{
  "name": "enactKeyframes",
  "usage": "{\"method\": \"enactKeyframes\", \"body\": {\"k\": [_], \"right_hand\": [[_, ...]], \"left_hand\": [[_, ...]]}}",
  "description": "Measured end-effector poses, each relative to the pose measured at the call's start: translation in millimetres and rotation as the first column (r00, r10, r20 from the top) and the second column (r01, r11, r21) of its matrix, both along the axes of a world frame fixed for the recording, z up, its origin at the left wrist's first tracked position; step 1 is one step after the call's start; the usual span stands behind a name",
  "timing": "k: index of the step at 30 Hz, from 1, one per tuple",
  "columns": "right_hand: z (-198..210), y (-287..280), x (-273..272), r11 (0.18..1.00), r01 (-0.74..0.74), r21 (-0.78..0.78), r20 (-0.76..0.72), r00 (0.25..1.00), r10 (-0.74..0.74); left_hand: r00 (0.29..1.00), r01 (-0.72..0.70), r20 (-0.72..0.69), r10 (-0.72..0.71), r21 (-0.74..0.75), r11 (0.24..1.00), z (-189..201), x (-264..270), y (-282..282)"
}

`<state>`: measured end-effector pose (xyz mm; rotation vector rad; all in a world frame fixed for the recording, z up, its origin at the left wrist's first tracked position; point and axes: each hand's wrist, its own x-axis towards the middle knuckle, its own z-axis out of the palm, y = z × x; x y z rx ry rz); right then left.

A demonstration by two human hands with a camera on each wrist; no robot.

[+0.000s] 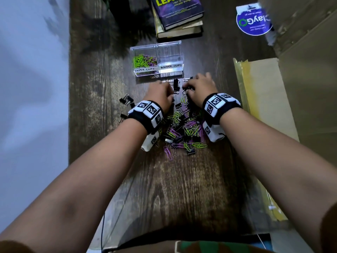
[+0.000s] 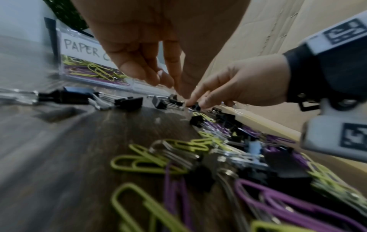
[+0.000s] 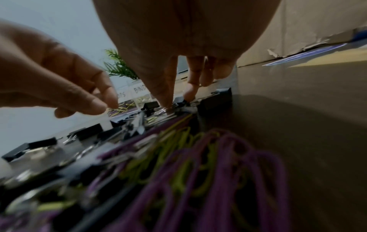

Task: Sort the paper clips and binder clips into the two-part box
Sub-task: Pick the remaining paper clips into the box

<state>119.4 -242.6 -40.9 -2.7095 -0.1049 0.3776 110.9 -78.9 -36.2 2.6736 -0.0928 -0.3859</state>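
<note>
1. Right hand is down at the far edge of the mixed pile, thumb and forefinger pinching a small black binder clip on the desk. Left hand hangs just beside it, fingers loosely curled, holding nothing I can make out.
2. Two-part box sits just beyond both hands: paper clips already in the left half, "BINDER CLIPS" half looks empty.
3. Risk: grip is on a tiny clip w/ fingertips only, so it could slip or spring away on the lift.
4. Risk: green and purple paper clips lie tangled among binder-clip handles; one could ride along into the wrong half.
5. Risk: box is light and clear, close to the knuckles; a bump could shove or tip it.
6. Stray binder clips lie left of the pile, near the desk edge; a wrist sweep could knock them off.
</note>
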Motion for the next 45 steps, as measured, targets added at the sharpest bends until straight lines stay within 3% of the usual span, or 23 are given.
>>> {"method": "enactKeyframes", "body": {"k": [6, 14, 21, 24, 27, 30, 32, 34, 37, 40, 42, 44, 45], "right_hand": [[1.7, -9.8, 2.6, 0.998, 0.060, -0.017, 0.004, 0.998, -0.060], [8.7, 7.1, -1.6, 0.955, -0.279, -0.096, -0.082, 0.959, 0.272], [10.9, 1.3, -4.1, 0.858, -0.452, -0.243, 0.024, 0.882, 0.471], [7.9, 3.1, -7.8, 0.849, -0.466, -0.249, 0.018, 0.875, 0.485], [4.1, 7.0, -8.0, 0.835, -0.479, -0.272, -0.040, 0.872, 0.488], [3.3, 11.7, -8.8, 0.887, -0.401, -0.230, -0.096, 0.916, 0.389], [9.8, 11.4, -10.9, 0.979, -0.199, -0.038, -0.105, 0.975, 0.194], [17.3, 7.1, -12.1, 0.979, 0.042, 0.198, -0.153, 0.988, -0.012], [20.7, 1.6, -11.1, 0.799, 0.348, 0.490, -0.316, 0.925, -0.210], [20.6, 0.0, -9.8, 0.476, 0.601, 0.642, -0.551, 0.794, -0.258], [22.5, -0.7, -10.5, 0.285, 0.705, 0.650, -0.670, 0.708, -0.224], [23.9, -0.4, -11.3, 0.201, 0.764, 0.613, -0.741, 0.644, -0.189], [22.3, 0.5, -10.7, 0.216, 0.776, 0.593, -0.753, 0.629, -0.192]], "left_hand": [[0.997, 0.054, -0.058, -0.055, -0.017, 0.998, -12.5, -12.7, -9.8], [0.999, -0.017, -0.049, 0.018, 0.021, 1.000, -11.7, -6.9, 7.8], [0.993, -0.114, 0.009, 0.114, 0.001, 0.993, -4.3, -2.1, 33.4], [0.998, -0.069, 0.012, 0.069, -0.034, 0.997, -0.2, -12.2, 36.1], [0.997, 0.063, -0.035, -0.065, -0.049, 0.997, 0.3, -29.3, 35.5], [0.983, 0.169, -0.074, -0.171, -0.032, 0.985, -2.6, -43.7, 35.7], [0.977, 0.195, -0.081, -0.197, -0.023, 0.980, -5.1, -50.0, 34.8], [0.976, 0.206, -0.068, -0.206, -0.017, 0.978, -6.6, -53.0, 31.8], [0.974, 0.223, -0.038, -0.222, 0.007, 0.975, -7.2, -54.2, 25.8], [0.971, 0.240, -0.012, -0.240, 0.023, 0.971, -7.2, -56.3, 20.3], [0.970, 0.244, -0.020, -0.243, 0.045, 0.969, -8.6, -57.8, 17.6], [0.968, 0.248, -0.052, -0.245, 0.069, 0.966, -9.0, -57.6, 16.0], [0.966, 0.253, -0.068, -0.248, 0.077, 0.964, -8.4, -56.8, 16.0]]}}
